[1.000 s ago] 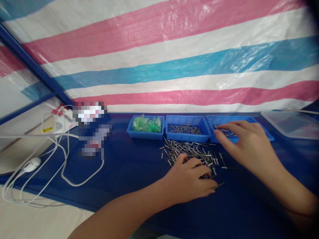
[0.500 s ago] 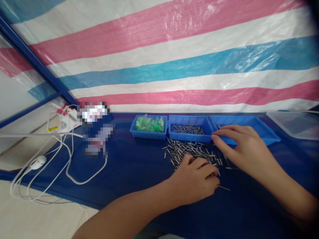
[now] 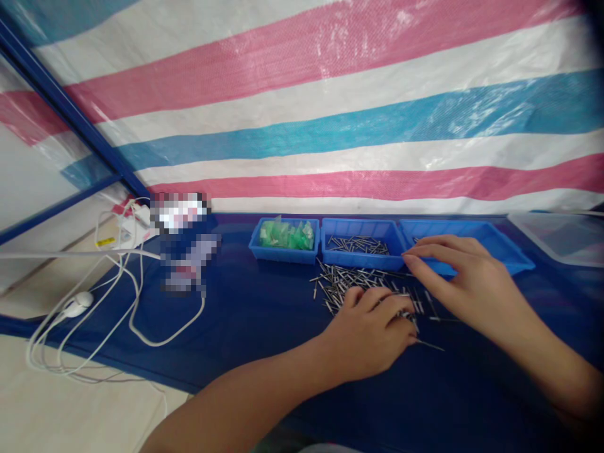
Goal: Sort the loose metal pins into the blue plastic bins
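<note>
Metal pins (image 3: 342, 280), some in the middle bin (image 3: 356, 258), many loose on the blue surface (image 3: 255, 308).
The loose ones lie heaped just before this bin, which seems to hold fewer; I judge the work only partway, with the heap left. The left hand (image 3: 375, 327) bends its fingers over the heap's near side, a thin pin (image 3: 430, 344) sticking out beside it; whether it grips, I cannot tell. The right hand (image 3: 465, 270) keeps thumb and forefinger tips close together, near the right bin (image 3: 503, 242); anything between them is not clear.

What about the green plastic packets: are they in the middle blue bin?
No: the middle blue plastic bin holds thin metal rods; the packets lie in the left bin.
</note>
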{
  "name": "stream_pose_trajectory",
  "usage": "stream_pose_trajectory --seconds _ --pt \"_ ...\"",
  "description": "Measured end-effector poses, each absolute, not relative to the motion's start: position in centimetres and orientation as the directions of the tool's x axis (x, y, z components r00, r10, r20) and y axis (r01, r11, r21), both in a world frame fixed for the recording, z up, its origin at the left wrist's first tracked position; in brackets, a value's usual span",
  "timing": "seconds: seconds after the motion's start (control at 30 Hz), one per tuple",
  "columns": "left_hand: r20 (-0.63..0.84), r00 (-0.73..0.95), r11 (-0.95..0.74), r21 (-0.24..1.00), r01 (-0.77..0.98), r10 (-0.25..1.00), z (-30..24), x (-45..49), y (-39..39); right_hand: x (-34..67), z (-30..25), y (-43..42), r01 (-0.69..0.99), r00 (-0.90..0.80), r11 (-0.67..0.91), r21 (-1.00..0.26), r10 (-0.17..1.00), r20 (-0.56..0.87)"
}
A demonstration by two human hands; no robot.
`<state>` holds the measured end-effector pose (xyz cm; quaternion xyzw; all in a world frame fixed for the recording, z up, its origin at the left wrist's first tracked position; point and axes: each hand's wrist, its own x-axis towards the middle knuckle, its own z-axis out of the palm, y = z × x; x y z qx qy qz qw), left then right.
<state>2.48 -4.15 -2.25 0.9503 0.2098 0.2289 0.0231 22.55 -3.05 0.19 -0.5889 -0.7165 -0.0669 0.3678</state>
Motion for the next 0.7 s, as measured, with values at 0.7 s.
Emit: stream_pose_trajectory --seconds 0.7 --pt "0.454 0.393 -0.598 0.667 0.445 0.799 -1.6 2.3 -2.5 18.8 0.1 -4.2 0.312 0.086 0.204 -0.928 0.967 0.241"
